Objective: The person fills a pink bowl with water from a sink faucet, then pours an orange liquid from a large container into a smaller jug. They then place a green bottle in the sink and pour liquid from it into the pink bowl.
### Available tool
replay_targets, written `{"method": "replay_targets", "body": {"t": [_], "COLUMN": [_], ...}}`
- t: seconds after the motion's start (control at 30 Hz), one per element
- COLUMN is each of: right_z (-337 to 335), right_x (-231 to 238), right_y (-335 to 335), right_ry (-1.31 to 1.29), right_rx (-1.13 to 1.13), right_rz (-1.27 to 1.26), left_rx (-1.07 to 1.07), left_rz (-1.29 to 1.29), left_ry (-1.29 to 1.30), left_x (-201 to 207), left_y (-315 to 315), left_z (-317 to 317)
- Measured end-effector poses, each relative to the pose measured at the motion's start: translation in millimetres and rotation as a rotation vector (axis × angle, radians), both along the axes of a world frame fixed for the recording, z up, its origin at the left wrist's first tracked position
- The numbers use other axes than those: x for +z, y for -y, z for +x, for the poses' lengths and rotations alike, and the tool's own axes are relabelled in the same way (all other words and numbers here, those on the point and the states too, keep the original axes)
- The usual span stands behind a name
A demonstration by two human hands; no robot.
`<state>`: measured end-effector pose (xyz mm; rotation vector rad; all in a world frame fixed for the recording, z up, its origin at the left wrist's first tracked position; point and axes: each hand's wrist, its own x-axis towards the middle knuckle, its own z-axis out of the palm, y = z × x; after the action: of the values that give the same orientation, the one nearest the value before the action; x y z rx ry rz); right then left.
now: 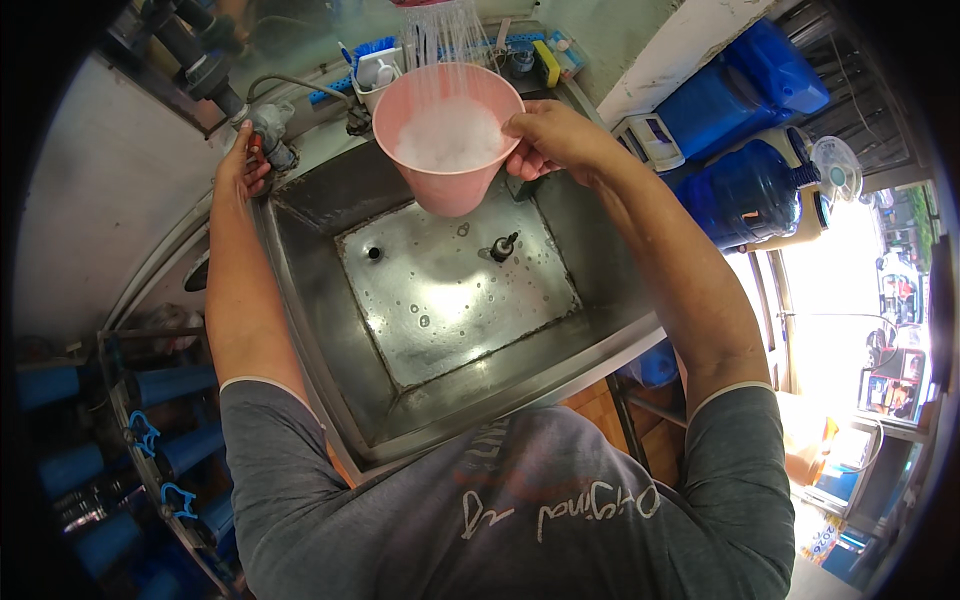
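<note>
A pink plastic bucket [445, 180] is held over the far part of a steel sink [450, 300]. Its rim is pinched at the right side by my right hand [550, 138], thumb inside and fingers beneath. Water streams [440, 45] fall into it from a red shower head [425, 3] at the top edge, and white foam [450, 135] fills the inside. At the sink's far left corner, my left hand [243, 165] is closed on the red handle of a valve [256, 148] on a grey pipe.
Behind the sink stand a white holder with a blue brush [375, 60] and a yellow sponge [546, 64]. A black fitting [504, 247] rises from the sink floor. Large blue water jugs [745, 195] are at the right. A rack with blue containers [190, 447] stands at the left.
</note>
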<state>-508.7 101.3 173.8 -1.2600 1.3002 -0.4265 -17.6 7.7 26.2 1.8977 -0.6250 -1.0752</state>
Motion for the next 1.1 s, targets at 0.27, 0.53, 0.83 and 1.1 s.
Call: {"method": "replay_targets", "body": {"t": [0.27,0.53,0.83,1.1], "right_z": [-2.1,-4.3,-25.3,-110.6], "right_x": [0.8,-10.4,-40.2,-167.6], "right_y": [2.3,11.8,5.2,-27.8], "right_ry": [0.007,0.019,0.03,-0.146], "right_rx": [0.024,0.043,0.204,0.266], "right_rz": [-0.006,0.003,-0.126,0.002], "left_rx": [-0.016,-0.052,0.073,0.105], "left_rz": [0.048,-0.092,0.125,0.003], "left_ry": [0.037,0.343,0.979,1.043], "left_x": [9.7,-15.7,20.1,13.1], "left_y": [-1.8,20.6,-14.5,-18.5], "left_z": [-5.5,9.8,-54.0,-56.1]}}
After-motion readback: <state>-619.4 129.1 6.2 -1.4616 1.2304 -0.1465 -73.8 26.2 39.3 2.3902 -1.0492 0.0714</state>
